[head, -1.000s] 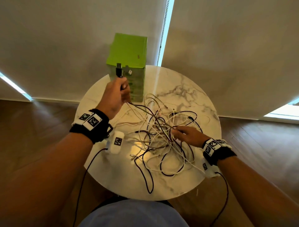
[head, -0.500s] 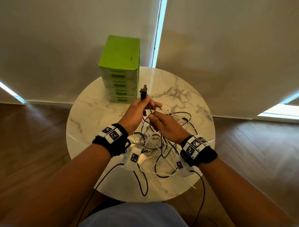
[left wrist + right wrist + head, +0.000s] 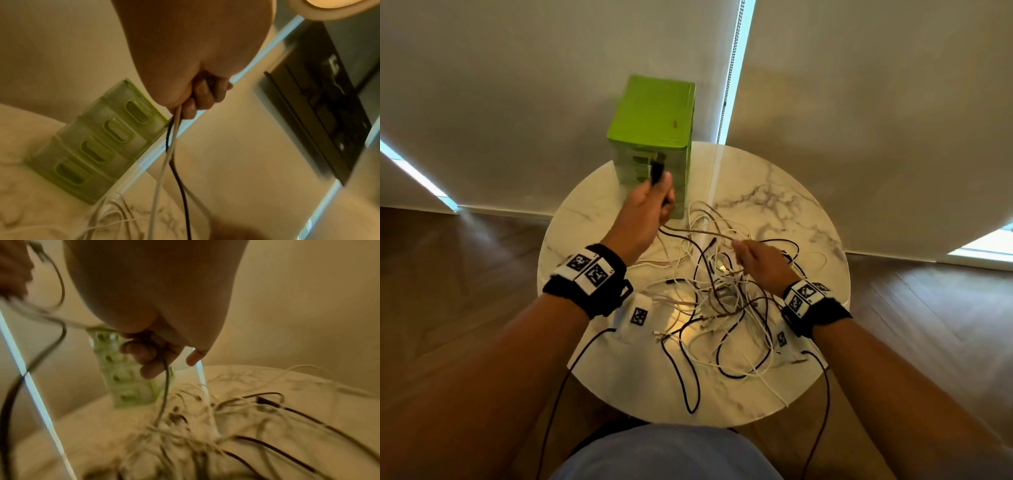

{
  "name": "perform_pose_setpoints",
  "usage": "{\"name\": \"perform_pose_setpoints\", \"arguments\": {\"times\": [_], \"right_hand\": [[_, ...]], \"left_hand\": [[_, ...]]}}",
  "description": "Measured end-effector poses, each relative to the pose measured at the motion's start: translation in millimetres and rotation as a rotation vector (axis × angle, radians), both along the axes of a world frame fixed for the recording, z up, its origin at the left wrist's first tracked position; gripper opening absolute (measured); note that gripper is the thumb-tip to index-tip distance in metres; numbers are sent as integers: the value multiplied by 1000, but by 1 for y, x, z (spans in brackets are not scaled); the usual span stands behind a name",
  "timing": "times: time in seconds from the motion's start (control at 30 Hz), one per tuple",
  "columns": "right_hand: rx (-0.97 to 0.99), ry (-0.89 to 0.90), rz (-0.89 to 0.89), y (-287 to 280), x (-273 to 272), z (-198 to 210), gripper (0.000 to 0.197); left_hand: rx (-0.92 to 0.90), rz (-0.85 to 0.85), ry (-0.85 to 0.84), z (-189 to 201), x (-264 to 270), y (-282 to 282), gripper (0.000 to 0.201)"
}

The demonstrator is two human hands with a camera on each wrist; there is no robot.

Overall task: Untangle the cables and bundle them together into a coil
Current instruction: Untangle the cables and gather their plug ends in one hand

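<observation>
a: cables (image 3: pixel 726 294), black and white ones, all in one knotted heap on the middle of the bench (image 3: pixel 599 359), a few loops trailing toward the near edge. left hand (image 3: pixel 650 205) is lifted over the far side with its grip curled round a black cable and a white one, a black plug (image 3: pixel 656 171) poking out the top. right hand (image 3: pixel 760 263) sits low at the heap, grip curled round a dark strand.

b: so what goes wrong from there?

a: my guess: pulling up on two cables at once while the rest is still knotted just cinches the knot tighter. or the whole heap drags along and the loops by the near edge slide off. also that green drawer box (image 3: pixel 654 137) stands right behind the left hand, very close, so a quick tug could knock it.

b: and the right hand?

a: if it pins the wrong strand the pull fights itself. wrist views are blurry, can't tell which strand leads where.

b: what's the bench like?

a: round, white marble look with grey veins, shiny, so cables will slip easy. dark wood floor (image 3: pixel 465 291) around it, pale roller blinds (image 3: pixel 517 85) behind with slits of daylight between them.
</observation>
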State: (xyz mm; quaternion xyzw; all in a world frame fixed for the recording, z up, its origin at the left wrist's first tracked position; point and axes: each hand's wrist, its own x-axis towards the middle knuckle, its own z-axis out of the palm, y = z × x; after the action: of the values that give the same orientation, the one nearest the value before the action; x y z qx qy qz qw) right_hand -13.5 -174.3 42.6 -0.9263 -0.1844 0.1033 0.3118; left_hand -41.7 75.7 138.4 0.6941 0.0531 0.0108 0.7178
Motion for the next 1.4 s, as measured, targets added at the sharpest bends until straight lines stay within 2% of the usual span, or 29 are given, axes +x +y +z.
{"name": "perform_pose_setpoints", "arguments": {"times": [0.1,0.17,0.27,0.43,0.6,0.73,0.8,0.87,0.97,1.07,1.17,1.33,1.37,1.4], "right_hand": [[146,-39,-23,25,8,36,42],[153,-57,61,42,4,55,41],[154,-65,177,55,-8,64,37],[306,82,209,51,-20,48,37],[163,171,231,18,-21,-6,41],[61,198,165,-10,-17,-28,42],[-9,185,129,-15,-9,-26,39],[-7,120,81,-11,-2,-15,36],[91,35,46,9,5,15,36],[237,-19,55,31,2,43,35],[342,5,143,46,-6,63,31],[386,74,194,42,-15,73,34],[371,107,200,37,-17,72,34],[335,131,201,32,-21,71,35]], "left_hand": [[340,-142,85,-19,-7,-11,38],[372,-158,149,-32,-7,-16,40],[226,-74,192,-36,-4,-23,39],[40,25,-1,-20,-2,-35,36],[-214,138,-102,-4,9,-17,33],[-241,183,-135,8,10,6,33],[-160,171,-151,8,8,9,31],[37,115,-140,4,1,6,26],[335,-46,-51,-11,-10,-4,14],[484,-182,83,-28,-14,-15,22],[352,-164,200,-33,-14,-26,34],[-170,-113,192,-25,-5,-39,29],[-210,-113,182,-23,-3,-41,27],[-174,-109,169,-21,-2,-44,25]]}}
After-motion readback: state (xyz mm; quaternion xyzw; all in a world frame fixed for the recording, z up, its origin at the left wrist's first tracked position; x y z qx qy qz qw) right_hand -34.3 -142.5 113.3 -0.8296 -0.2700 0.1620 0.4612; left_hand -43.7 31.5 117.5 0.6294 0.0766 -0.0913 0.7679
